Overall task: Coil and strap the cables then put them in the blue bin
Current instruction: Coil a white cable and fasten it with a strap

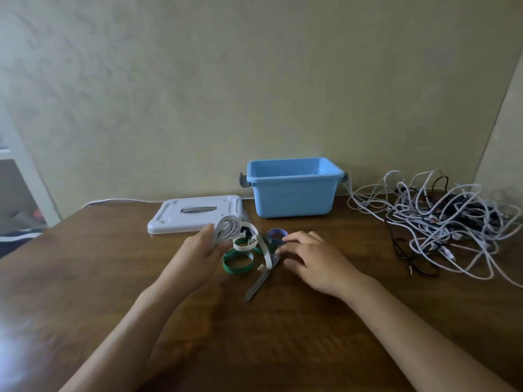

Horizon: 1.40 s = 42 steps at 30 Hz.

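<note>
**Coiled white cable in left hand, right hand at the strap pile**

No brand, label or readable writing on any item; the frame is soft and the right hand is motion-blurred.

Left hand (204, 251): fingers and thumb curled round a coiled white cable (226, 229), loops standing up above the fingers. Hand is raised just over the bench (85, 264).

Right hand (308, 257): palm down, fingers spread and lightly bent, fingertips (280, 250) at the edge of the strap pile. Blur hides whether it pinches a strap or only touches one; cannot tell.

Between the two hands: loose straps. A green strap (237, 263) curled into a ring lies just right of the left hand; a white strap (261, 246) arches over the pile; a purple strap (277, 232) sits just beyond the right fingertips; a grey strap (259, 284) lies flat, trailing back toward the person from the right fingers.

Blue bin (293, 190): beyond the right hand, against the wall, open top, nothing visible inside. White lid (195, 217) lies flat beyond the left hand, just left of the bin.

Tangled cables (441, 222): white and black, heaped well to the right of the right hand, loops reaching near the bench's right edge and back edge.

Room: bare wood on the near side of both hands and to the left of the left hand, out to the left bench edge.
</note>
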{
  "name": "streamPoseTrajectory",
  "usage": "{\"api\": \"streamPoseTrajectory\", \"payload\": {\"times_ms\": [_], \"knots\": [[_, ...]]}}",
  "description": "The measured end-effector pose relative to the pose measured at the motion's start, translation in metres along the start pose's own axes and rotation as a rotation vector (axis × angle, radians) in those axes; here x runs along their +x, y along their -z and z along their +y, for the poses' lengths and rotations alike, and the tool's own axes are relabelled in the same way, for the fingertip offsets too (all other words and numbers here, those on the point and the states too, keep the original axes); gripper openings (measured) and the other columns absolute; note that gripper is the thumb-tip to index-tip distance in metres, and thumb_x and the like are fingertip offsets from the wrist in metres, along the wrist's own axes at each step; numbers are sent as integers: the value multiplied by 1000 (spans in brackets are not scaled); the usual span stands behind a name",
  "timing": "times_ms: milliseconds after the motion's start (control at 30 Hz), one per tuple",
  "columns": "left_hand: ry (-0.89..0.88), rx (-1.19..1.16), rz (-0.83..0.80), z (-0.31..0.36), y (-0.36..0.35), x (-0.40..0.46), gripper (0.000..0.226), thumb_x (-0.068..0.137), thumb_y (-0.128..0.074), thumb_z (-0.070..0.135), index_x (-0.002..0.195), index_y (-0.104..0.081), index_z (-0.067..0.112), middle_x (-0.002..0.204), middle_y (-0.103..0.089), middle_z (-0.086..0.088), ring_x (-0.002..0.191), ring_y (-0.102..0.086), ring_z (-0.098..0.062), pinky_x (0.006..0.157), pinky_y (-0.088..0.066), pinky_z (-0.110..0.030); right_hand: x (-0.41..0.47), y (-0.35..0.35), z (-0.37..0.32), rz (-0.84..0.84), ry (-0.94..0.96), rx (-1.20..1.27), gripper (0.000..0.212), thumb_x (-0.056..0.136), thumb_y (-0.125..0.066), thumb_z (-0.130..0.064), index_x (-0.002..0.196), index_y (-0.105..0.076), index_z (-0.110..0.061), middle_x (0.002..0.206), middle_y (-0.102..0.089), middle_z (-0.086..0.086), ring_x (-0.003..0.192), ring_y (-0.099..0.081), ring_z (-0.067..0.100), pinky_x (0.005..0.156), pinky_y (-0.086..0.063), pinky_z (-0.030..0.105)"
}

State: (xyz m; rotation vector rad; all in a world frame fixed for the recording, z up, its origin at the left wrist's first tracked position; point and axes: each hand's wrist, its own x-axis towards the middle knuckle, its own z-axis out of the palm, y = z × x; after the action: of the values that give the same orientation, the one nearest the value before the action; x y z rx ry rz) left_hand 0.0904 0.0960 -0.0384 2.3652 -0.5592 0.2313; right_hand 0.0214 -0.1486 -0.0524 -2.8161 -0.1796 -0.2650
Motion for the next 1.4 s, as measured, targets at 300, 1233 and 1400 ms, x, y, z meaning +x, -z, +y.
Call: {"api": "streamPoseTrajectory", "payload": {"times_ms": [300,1233,1400], "knots": [[34,6,-24,2,-3,1,24,99,-57,37,88,-50,17,85,-63,0,74,-58,-17,59,-42,-31,-1,0,-3,77,-6,68,37,101,-58,-34,138,-54,-36,137,-53,-17,127,-42,8,104,-39,29],[77,-340,-67,29,-13,-11,14,100,-56,30,93,-58,19,69,-62,4,53,-53,-8,49,-42,-23,-4,9,-16,316,-198,1193,13,105,-51,-13,107,-63,-8,100,-77,8,95,-76,21,85,-62,40],[26,-642,-204,53,-24,-21,16,100,-56,30,98,-60,14,70,-63,-19,50,-48,-25,43,-39,-28,-2,3,-20,277,-204,1363,12,104,-50,-8,105,-61,-4,98,-76,13,95,-76,26,82,-63,37]]}}
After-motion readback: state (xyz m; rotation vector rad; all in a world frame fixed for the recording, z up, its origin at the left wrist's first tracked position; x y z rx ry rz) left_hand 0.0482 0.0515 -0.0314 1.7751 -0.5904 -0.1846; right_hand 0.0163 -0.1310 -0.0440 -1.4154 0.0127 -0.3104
